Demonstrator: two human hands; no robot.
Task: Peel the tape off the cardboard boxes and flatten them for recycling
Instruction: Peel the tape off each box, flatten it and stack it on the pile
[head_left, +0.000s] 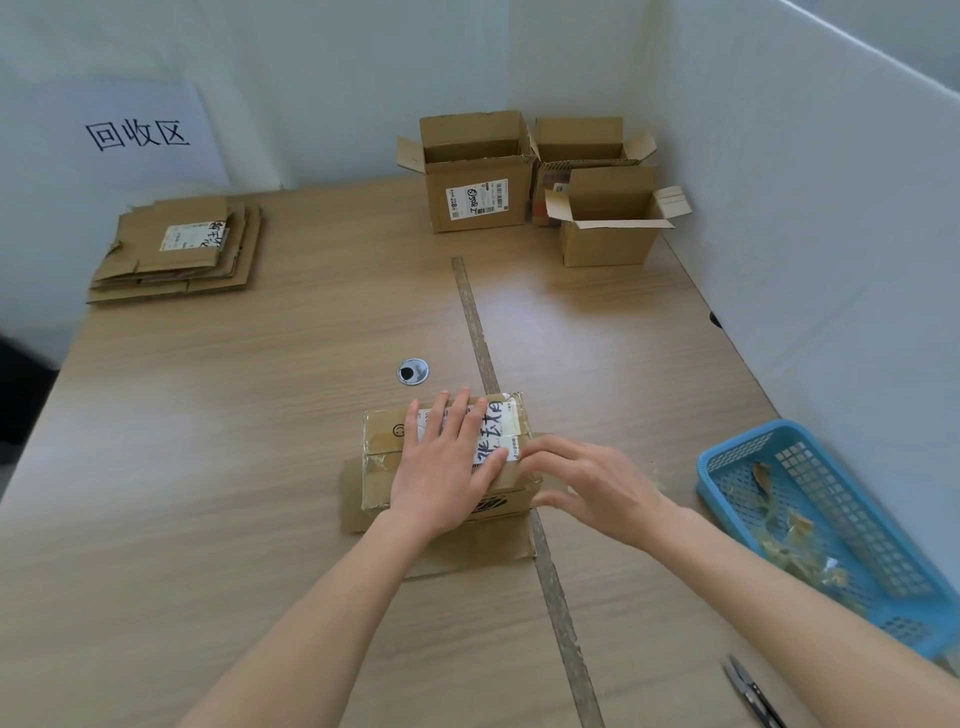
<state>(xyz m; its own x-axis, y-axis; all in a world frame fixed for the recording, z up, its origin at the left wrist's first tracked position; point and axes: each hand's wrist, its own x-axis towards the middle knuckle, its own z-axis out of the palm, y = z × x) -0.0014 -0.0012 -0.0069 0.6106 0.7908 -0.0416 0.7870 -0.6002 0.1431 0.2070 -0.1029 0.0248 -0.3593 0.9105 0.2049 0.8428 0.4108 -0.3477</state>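
Two bare forearms enter from the lower edge — no sleeves, gloves, watch or rings are visible. The left hand and the right hand are uncovered; fingernails are short and unpainted. Nothing worn shows above the wrists — both arms are bare up to the lower edge.

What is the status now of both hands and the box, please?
Left hand flat, pressing box top. Right hand fingertips at tape on box's right edge; grip unclear. Box still taped, not flattened. Nothing in the way.
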